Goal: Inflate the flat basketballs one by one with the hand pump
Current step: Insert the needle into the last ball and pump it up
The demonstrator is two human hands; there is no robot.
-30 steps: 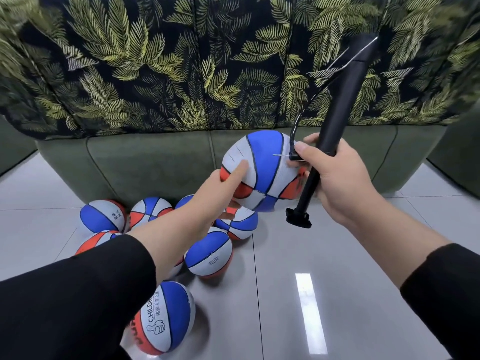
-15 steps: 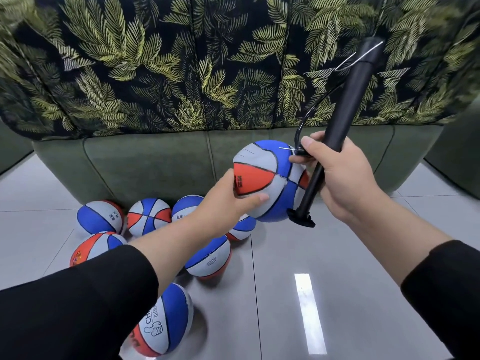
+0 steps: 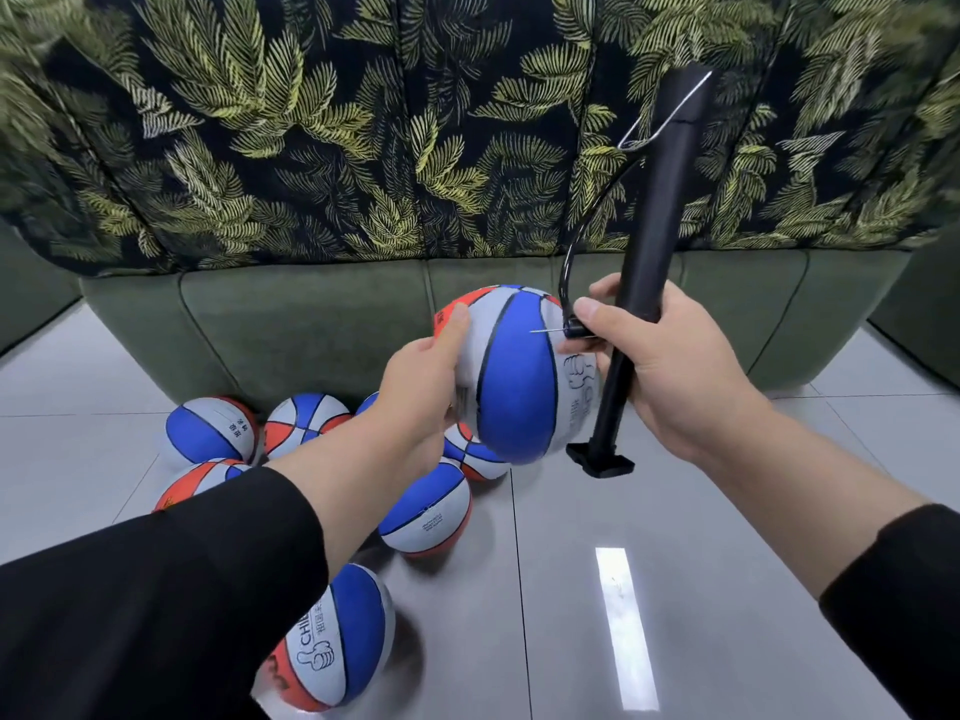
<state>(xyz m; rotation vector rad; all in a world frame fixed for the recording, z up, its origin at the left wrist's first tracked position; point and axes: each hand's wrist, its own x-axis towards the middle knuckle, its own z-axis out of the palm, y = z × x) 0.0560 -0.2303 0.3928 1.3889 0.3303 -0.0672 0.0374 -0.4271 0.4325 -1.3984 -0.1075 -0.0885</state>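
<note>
Basketball (image 3: 511, 376) gripped by left hand (image 3: 415, 392); right hand (image 3: 670, 366) clamped on pump (image 3: 649, 241), needle (image 3: 545, 331) over ball.

We get bright, even light; an overhead lamp glares as a white strip on the glossy grey floor tiles (image 3: 727, 589). Edges bend and smear slightly.
</note>
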